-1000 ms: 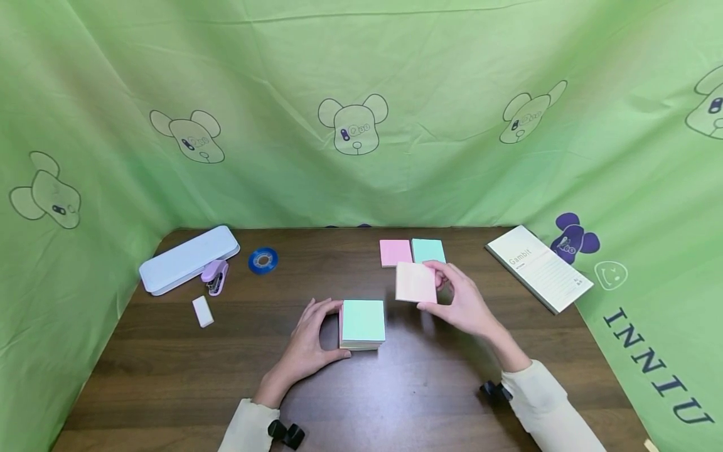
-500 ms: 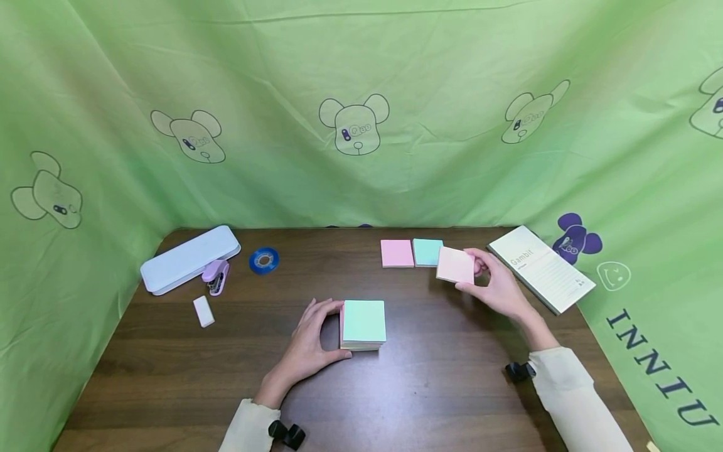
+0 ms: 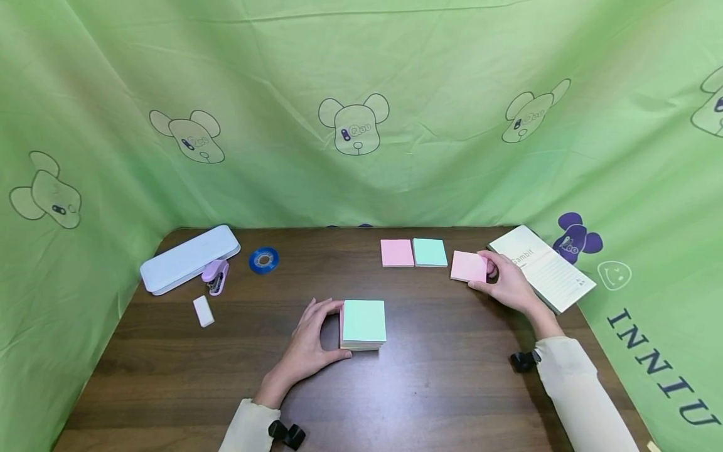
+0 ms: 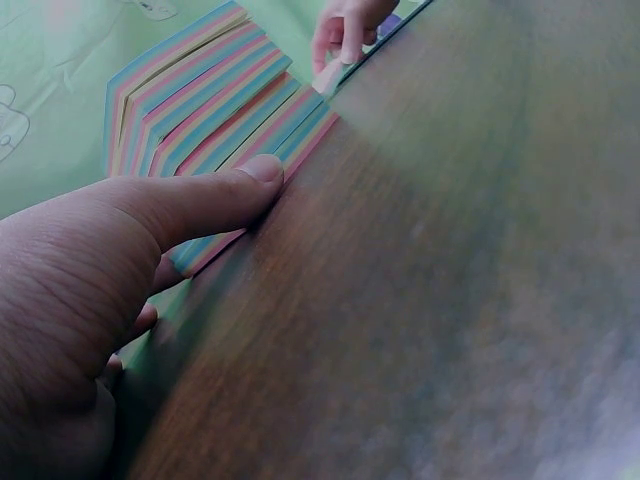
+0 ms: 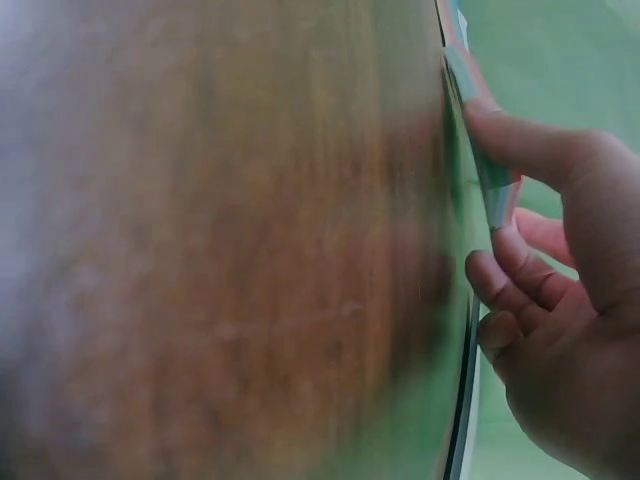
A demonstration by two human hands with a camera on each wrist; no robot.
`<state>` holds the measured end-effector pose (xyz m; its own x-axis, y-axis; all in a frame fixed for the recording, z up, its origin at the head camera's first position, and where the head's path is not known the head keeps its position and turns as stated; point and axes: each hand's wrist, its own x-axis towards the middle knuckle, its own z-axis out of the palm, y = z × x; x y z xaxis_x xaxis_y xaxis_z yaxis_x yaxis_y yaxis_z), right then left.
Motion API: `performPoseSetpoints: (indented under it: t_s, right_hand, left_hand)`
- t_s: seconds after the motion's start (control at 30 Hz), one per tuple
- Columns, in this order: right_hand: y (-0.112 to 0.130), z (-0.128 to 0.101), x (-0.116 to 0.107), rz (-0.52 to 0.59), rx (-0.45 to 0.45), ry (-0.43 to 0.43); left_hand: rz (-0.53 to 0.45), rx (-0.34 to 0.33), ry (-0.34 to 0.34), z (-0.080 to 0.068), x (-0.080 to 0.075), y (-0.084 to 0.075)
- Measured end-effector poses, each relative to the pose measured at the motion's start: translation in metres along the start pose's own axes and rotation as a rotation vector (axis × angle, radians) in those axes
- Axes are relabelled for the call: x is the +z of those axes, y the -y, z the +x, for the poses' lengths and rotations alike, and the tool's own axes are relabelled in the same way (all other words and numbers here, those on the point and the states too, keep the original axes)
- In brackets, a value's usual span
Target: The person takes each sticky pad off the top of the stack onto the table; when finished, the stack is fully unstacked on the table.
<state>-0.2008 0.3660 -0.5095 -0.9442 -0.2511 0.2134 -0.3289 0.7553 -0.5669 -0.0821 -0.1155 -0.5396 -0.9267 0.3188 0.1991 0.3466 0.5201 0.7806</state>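
Note:
My left hand (image 3: 309,342) grips the left side of a thick multicoloured sticky-note block (image 3: 363,324) with a green top; in the left wrist view the thumb (image 4: 200,205) presses its striped edge (image 4: 215,105). My right hand (image 3: 506,285) pinches a thin pink note pad (image 3: 469,267) and holds it low over the table, right of a green pad (image 3: 429,252) and a pink pad (image 3: 396,253) lying side by side. In the right wrist view the fingers (image 5: 520,265) curl round the pad's edge (image 5: 490,180).
A white booklet (image 3: 542,267) lies at the back right, just beyond my right hand. At the left are a pale blue pencil case (image 3: 189,258), a purple stapler (image 3: 215,277), a blue tape roll (image 3: 263,260) and a white eraser (image 3: 203,311). Green cloth walls enclose the wooden table (image 3: 423,383).
My right hand has carried the pink pad from beside the block to the right and back, lowering it next to the green pad. The left hand and block have stayed put.

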Motion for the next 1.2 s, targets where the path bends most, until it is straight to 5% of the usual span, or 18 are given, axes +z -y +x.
performPoseSetpoints:
  t_s: [0.27, 0.67, 1.2]
  right_hand:
    - [0.001, 0.004, 0.001, -0.13, 0.021, 0.058]
    - [0.004, 0.009, 0.004, -0.173, 0.016, 0.0]
    - [0.0, 0.024, 0.007, -0.181, 0.073, 0.042]
  left_hand:
    - [0.003, 0.005, -0.002, -0.001, 0.001, 0.001]
    - [0.012, 0.015, -0.004, -0.001, 0.0, 0.002]
    - [-0.013, 0.037, -0.016, 0.001, -0.001, 0.002]
